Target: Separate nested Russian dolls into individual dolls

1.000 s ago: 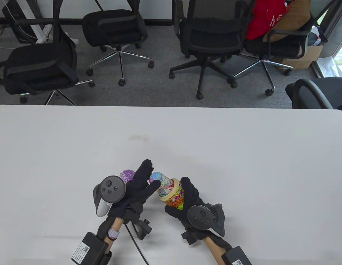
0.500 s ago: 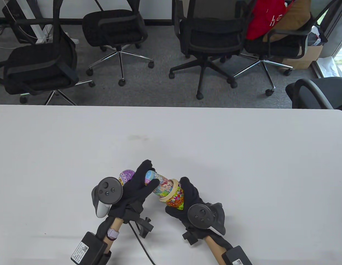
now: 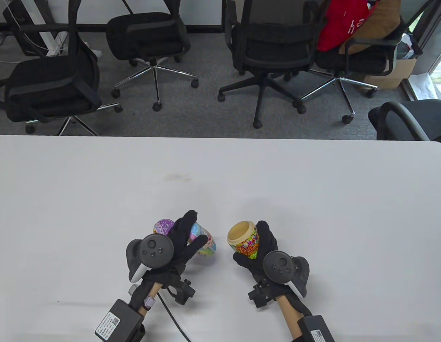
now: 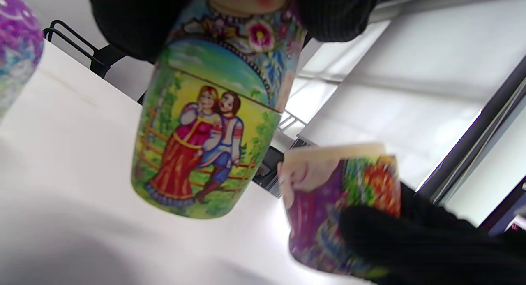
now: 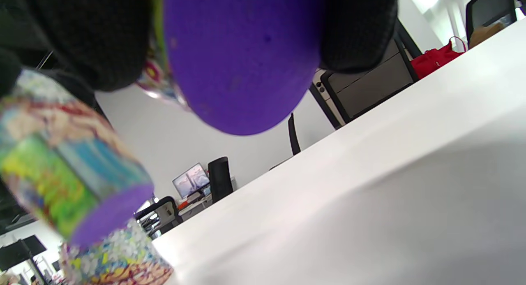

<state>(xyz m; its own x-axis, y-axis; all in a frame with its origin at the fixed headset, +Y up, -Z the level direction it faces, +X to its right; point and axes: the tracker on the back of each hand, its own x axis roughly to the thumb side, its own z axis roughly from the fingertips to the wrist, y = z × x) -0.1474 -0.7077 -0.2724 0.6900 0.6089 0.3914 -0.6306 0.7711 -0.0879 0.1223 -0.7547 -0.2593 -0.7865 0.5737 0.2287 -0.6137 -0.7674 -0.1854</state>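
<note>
**Ana:** While both hands sit low at the near edge of the worktop (image 3: 313, 185), what does each one hold?

**Ben:** Left hand (image 3: 177, 245) grips the inner doll (image 3: 203, 242), fingers wrapped over its head end. In the left wrist view its belly shows a painted couple on green, its base tilted down toward the worktop. Right hand (image 3: 257, 254) grips the open lower shell (image 3: 243, 240), its bare wooden rim facing up and away from the person.

**Ana:** Are those two touching?

**Ben:** No, a gap of white worktop shows between them in the table view.

**Ana:** Anything else near?

**Ben:** A purple-patterned top shell (image 3: 163, 227) rests on the worktop just behind the left hand, partly hidden by its fingers. It also peeks in at the left edge of the left wrist view.

**Ana:** And further off?

**Ben:** A faint smudge (image 3: 177, 177) marks the worktop beyond the hands. Past the far edge stand black office chairs (image 3: 149, 39) on grey carpet; one of them carries a red bag (image 3: 343, 23). A cardboard box (image 3: 396, 76) sits at the right.
</note>
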